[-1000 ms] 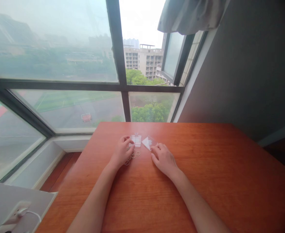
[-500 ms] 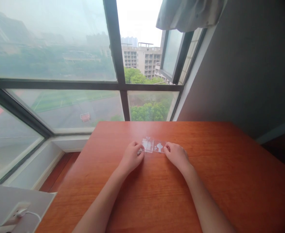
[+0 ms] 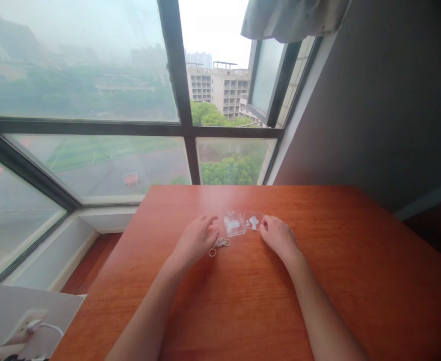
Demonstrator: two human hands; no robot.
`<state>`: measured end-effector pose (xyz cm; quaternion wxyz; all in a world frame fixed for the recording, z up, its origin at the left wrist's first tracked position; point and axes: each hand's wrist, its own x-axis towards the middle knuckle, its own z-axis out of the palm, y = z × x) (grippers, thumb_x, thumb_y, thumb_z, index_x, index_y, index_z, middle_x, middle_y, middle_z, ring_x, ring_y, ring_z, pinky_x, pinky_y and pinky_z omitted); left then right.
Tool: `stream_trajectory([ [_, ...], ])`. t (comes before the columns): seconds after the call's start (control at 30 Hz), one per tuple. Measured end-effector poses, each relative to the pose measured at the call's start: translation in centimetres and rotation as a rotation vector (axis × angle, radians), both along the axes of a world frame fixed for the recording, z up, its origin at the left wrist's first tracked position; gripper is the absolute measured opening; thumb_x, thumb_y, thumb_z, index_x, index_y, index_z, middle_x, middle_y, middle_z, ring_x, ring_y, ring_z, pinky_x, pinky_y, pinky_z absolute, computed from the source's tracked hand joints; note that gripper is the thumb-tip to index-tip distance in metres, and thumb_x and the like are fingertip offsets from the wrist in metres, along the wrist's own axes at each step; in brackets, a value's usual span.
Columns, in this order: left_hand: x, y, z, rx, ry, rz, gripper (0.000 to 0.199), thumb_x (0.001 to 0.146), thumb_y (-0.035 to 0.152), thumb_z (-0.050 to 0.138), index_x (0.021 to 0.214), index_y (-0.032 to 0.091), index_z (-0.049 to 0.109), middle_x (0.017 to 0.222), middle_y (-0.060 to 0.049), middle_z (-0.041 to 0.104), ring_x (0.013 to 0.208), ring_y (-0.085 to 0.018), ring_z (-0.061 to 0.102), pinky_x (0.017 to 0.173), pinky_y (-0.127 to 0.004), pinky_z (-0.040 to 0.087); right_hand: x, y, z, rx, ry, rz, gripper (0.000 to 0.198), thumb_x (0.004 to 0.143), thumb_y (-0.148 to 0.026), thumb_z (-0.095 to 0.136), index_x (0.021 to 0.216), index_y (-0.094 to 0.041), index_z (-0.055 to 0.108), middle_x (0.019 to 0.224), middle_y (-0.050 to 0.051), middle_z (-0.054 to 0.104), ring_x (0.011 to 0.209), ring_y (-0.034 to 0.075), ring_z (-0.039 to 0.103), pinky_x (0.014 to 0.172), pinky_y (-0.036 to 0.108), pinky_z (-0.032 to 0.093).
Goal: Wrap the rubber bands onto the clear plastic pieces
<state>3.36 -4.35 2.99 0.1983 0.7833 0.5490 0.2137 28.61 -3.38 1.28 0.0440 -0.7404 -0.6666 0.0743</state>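
A clear plastic box [image 3: 235, 225] lies unfolded on the wooden table, its lid [image 3: 253, 221] spread out to the right and marked with a white shape. My right hand [image 3: 279, 234] pinches the lid's right edge between thumb and fingers. Left of the box, my left hand [image 3: 200, 234] hovers with fingers apart, holding nothing. Several small pale rings [image 3: 222, 242] are bunched on the table just below the left fingertips, one ring [image 3: 212, 252] a little nearer to me. Some of them may be hidden by the hand.
The wooden table [image 3: 243, 301] runs up to a large window with dark frames [image 3: 188, 131]. A wall [image 3: 371, 115] is on the right, a curtain [image 3: 295, 20] hangs above, and a socket with a white plug [image 3: 34, 326] is at lower left.
My left hand has let go of the rings, leaving them on the table, and has drawn back left. The box and its lid, with my right hand, have shifted slightly right.
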Motion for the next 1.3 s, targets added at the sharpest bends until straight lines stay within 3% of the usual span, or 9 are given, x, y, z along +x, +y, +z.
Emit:
stream_trajectory([
  [0.07, -1.8, 0.6, 0.4, -0.02, 0.136, 0.132, 0.032, 0.082, 0.03, 0.048, 0.109, 0.021, 0.062, 0.108, -0.01, 0.064, 0.085, -0.021, 0.063, 0.07, -0.029, 0.046, -0.2, 0.0, -0.1, 0.011, 0.007, 0.02, 0.017, 0.091, -0.028, 0.045, 0.087, -0.021, 0.061, 0.089, 0.005, 0.065, 0.079, 0.017, 0.061, 0.058, 0.026, 0.029],
  [0.13, -3.1, 0.9, 0.7, -0.124, 0.274, 0.194, 0.022, 0.08, 0.031, 0.049, 0.09, 0.021, 0.066, 0.089, -0.007, 0.068, 0.074, -0.021, 0.063, 0.059, -0.027, 0.041, -0.4, -0.1, -0.2, 0.021, 0.011, 0.042, 0.017, 0.09, -0.028, 0.045, 0.087, -0.022, 0.06, 0.089, 0.004, 0.065, 0.079, 0.017, 0.06, 0.057, 0.026, 0.028],
  [0.23, -3.7, 0.7, 0.9, -0.217, 0.245, 0.148, 0.016, 0.077, 0.031, 0.051, 0.081, 0.022, 0.063, 0.072, -0.002, 0.068, 0.064, -0.018, 0.062, 0.051, -0.023, 0.035, -0.7, -0.2, -0.4, 0.026, 0.011, 0.06, 0.017, 0.091, -0.028, 0.045, 0.087, -0.022, 0.06, 0.089, 0.004, 0.065, 0.077, 0.016, 0.06, 0.057, 0.026, 0.028],
  [0.37, -2.3, -0.2, 1.0, -0.278, 0.141, 0.042, 0.015, 0.078, 0.031, 0.05, 0.084, 0.023, 0.061, 0.061, 0.001, 0.066, 0.055, -0.016, 0.06, 0.05, -0.022, 0.032, -0.8, -0.2, -0.4, 0.021, 0.01, 0.059, 0.017, 0.091, -0.028, 0.045, 0.087, -0.021, 0.06, 0.088, 0.004, 0.064, 0.076, 0.016, 0.059, 0.057, 0.026, 0.027],
  [0.57, 0.6, -1.6, 0.6, -0.201, 0.144, -0.036, 0.016, 0.08, 0.032, 0.052, 0.074, 0.021, 0.061, 0.072, -0.004, 0.069, 0.061, -0.018, 0.061, 0.053, -0.023, 0.033, -0.7, -0.1, -0.6, 0.044, 0.025, 0.073, 0.016, 0.09, -0.027, 0.045, 0.084, -0.021, 0.059, 0.085, 0.003, 0.063, 0.075, 0.015, 0.057, 0.057, 0.026, 0.025],
  [0.77, 1.2, -1.4, 0.7, -0.198, -0.02, -0.143, 0.016, 0.083, 0.029, 0.05, 0.089, 0.023, 0.063, 0.074, -0.001, 0.069, 0.064, -0.016, 0.061, 0.058, -0.023, 0.039, -0.8, -0.2, -0.6, 0.037, 0.046, 0.088, 0.015, 0.09, -0.027, 0.046, 0.084, -0.02, 0.059, 0.085, 0.003, 0.062, 0.073, 0.013, 0.055, 0.058, 0.025, 0.026],
  [0.97, 0.2, 0.0, 0.0, -0.023, 0.041, -0.04, 0.032, 0.086, 0.026, 0.045, 0.114, 0.025, 0.059, 0.08, -0.002, 0.065, 0.068, -0.016, 0.059, 0.062, -0.024, 0.04, -1.3, -0.3, -0.8, 0.076, 0.058, 0.123, 0.016, 0.09, -0.026, 0.046, 0.085, -0.021, 0.059, 0.086, 0.003, 0.062, 0.073, 0.013, 0.054, 0.059, 0.025, 0.027],
  [1.13, 0.1, 0.2, -0.8, 0.014, 0.136, -0.102, 0.023, 0.088, 0.029, 0.044, 0.09, 0.023, 0.066, 0.085, -0.004, 0.061, 0.067, -0.016, 0.058, 0.062, -0.024, 0.039, -1.8, -0.5, -0.8, 0.118, 0.074, 0.145, 0.015, 0.091, -0.026, 0.046, 0.087, -0.021, 0.059, 0.088, 0.002, 0.06, 0.075, 0.013, 0.054, 0.061, 0.025, 0.029],
  [1.3, -0.1, 0.1, -0.5, 0.012, 0.172, -0.129, 0.022, 0.088, 0.029, 0.045, 0.085, 0.023, 0.066, 0.079, -0.004, 0.059, 0.066, -0.016, 0.057, 0.061, -0.024, 0.037, -1.8, -0.6, -0.6, 0.142, 0.113, 0.163, 0.014, 0.09, -0.026, 0.046, 0.087, -0.021, 0.059, 0.09, 0.002, 0.059, 0.076, 0.013, 0.054, 0.063, 0.024, 0.031],
])
